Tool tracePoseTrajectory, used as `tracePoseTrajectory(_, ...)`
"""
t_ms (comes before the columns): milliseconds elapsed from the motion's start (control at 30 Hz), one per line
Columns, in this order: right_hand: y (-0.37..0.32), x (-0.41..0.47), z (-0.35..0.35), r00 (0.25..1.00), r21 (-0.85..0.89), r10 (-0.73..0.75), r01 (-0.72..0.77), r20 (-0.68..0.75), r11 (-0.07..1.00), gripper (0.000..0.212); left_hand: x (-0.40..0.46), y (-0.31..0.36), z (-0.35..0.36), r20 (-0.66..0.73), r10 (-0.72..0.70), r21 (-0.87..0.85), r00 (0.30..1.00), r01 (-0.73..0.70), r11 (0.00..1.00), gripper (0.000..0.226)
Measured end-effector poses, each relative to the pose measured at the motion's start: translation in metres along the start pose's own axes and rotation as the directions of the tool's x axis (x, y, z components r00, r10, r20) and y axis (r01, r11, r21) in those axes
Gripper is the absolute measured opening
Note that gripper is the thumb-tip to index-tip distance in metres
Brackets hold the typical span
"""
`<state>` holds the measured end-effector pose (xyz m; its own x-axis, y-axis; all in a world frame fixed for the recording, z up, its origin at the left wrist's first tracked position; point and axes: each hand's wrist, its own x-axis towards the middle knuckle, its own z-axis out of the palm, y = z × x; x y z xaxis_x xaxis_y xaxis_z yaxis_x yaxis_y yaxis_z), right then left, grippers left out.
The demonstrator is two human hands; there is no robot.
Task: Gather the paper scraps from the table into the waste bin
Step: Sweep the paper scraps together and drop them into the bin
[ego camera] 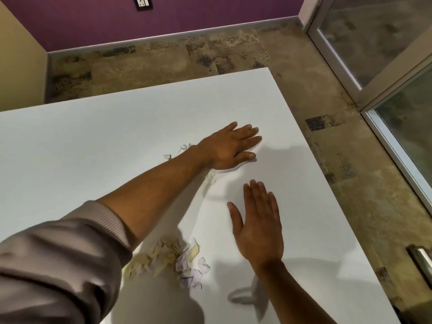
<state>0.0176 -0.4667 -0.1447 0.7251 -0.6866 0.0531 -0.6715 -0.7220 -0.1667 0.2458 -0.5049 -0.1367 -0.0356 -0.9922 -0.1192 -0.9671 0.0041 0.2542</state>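
A heap of torn paper scraps, cream and white with pen marks, lies on the white table near its front, partly under my left forearm. A few small scraps lie beside my left wrist, and some more scraps show under that wrist. My left hand lies flat on the table with straight fingers, reaching far to the right. My right hand is flat and open over the table, just nearer than the left, holding nothing. No waste bin is in view.
The table's right edge runs diagonally beside a patchy brown carpet. A glass door with a metal frame and a handle stands at the right. A purple wall is at the back.
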Motion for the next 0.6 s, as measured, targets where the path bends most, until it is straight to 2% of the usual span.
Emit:
tracePoseTrajectory(167,0.002,-0.001,0.003,0.999,0.045,-0.013,0.015,-0.05,0.999,0.061,-0.048,0.014,-0.001,0.026,0.004,-0.061,1.0,-0.002,0.998,0.057)
tracePoseTrajectory(267,0.002,-0.001,0.004,0.999,0.028,-0.014,0.016,-0.042,0.999,0.061,-0.076,0.018,-0.003,-0.139,0.025,-0.142,0.99,-0.045,0.989,0.048)
tracePoseTrajectory(333,0.002,-0.002,0.005,0.999,0.024,-0.017,0.018,-0.045,1.0,0.06,-0.09,0.01,-0.011,-0.29,-0.093,-0.194,0.952,0.037,0.98,0.047)
tracePoseTrajectory(400,0.003,-0.002,0.005,0.999,0.023,-0.019,0.02,-0.039,1.0,0.061,-0.103,-0.006,-0.018,-0.408,-0.275,-0.315,0.871,0.149,0.938,0.045)
tracePoseTrajectory(467,0.003,-0.002,0.005,0.999,0.026,-0.022,0.023,-0.032,0.999,0.062,-0.115,-0.022,-0.019,-0.364,-0.456,-0.478,0.812,0.258,0.84,0.044)
tracePoseTrajectory(500,0.003,-0.002,0.005,0.999,0.03,-0.023,0.024,-0.033,0.999,0.062,-0.12,-0.026,-0.017,-0.29,-0.497,-0.529,0.818,0.296,0.796,0.045)
tracePoseTrajectory(533,0.004,-0.002,0.006,0.999,0.035,-0.023,0.024,-0.035,0.999,0.063,-0.123,-0.028,-0.013,-0.224,-0.485,-0.521,0.845,0.317,0.793,0.046)
tracePoseTrajectory(600,0.004,-0.001,0.006,0.999,0.039,-0.022,0.023,-0.039,0.999,0.063,-0.125,-0.027,-0.001,-0.159,-0.382,-0.382,0.91,0.3,0.874,0.051)
